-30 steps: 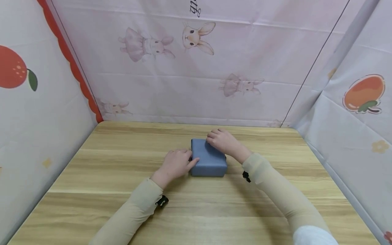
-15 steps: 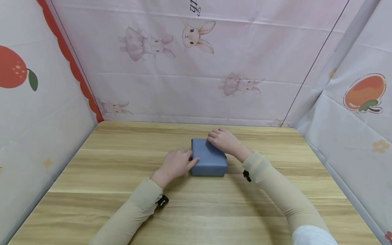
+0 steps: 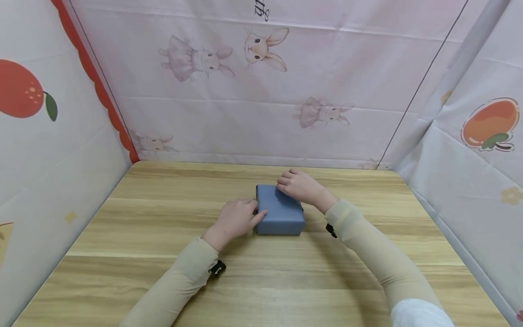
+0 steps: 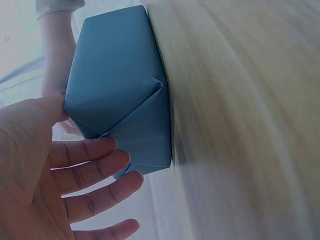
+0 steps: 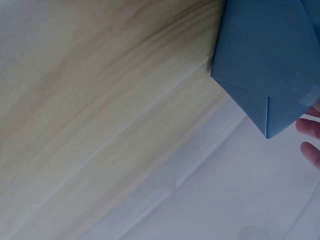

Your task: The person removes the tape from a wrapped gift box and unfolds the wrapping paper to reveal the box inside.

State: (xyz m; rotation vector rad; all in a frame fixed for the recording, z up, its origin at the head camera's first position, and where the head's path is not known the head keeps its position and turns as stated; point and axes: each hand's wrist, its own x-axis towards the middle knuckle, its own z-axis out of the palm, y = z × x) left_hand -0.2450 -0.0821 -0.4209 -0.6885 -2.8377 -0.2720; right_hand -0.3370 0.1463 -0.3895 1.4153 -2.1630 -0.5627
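A box wrapped in blue paper (image 3: 282, 211) sits on the wooden table. My left hand (image 3: 237, 217) is at its left end, thumb on the top edge. In the left wrist view, the fingers (image 4: 97, 177) extend loosely, with the foremost fingertips against a diagonal fold of the end flap (image 4: 135, 127). My right hand (image 3: 300, 185) lies over the far right corner, its fingers bent and its thumb hidden. In the right wrist view, a pointed flap (image 5: 255, 107) shows on the other end, and only a few fingertips (image 5: 308, 127) appear beside it.
The wooden table (image 3: 163, 190) extends around the box. Behind it hangs a pale pink cloth (image 3: 245, 122) printed with rabbits. White cloth walls with fruit prints (image 3: 490, 122) enclose both sides. Beige sleeves and black wrist straps (image 3: 217, 269) cover both forearms.
Both hands and the box stay nearly in place. The whole head view has shifted very slightly.
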